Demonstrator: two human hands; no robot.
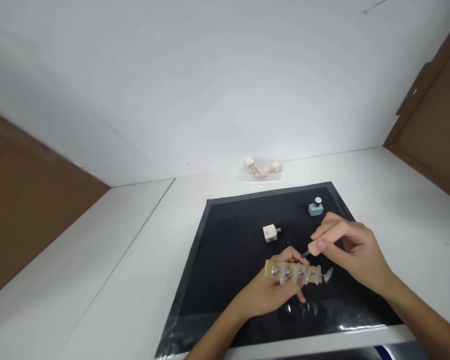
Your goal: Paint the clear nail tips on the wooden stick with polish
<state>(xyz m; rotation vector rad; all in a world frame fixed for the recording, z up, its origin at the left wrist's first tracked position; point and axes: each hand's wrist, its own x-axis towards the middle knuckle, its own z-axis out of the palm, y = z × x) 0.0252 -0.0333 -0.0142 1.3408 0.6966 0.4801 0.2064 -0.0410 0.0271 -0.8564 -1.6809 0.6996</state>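
Note:
My left hand is closed around a light wooden strip from below. Along this strip stand several clear false nail tips on small metallic mounts. Pinched in my right hand is a nail polish brush with a long peach cap handle. Its dark end points down and left, close to the fingers of my left hand and just above the strip; whether it touches anything, I cannot tell. Beyond my left hand, a cream nail polish bottle lies on its side, its grey neck pointing right.
A black mat covers part of the white table. Toward its far right corner is a teal bottle with a dark, white-topped cap. Against the back wall, a clear tray holds two white bottles with peach caps. Brown panels flank both sides.

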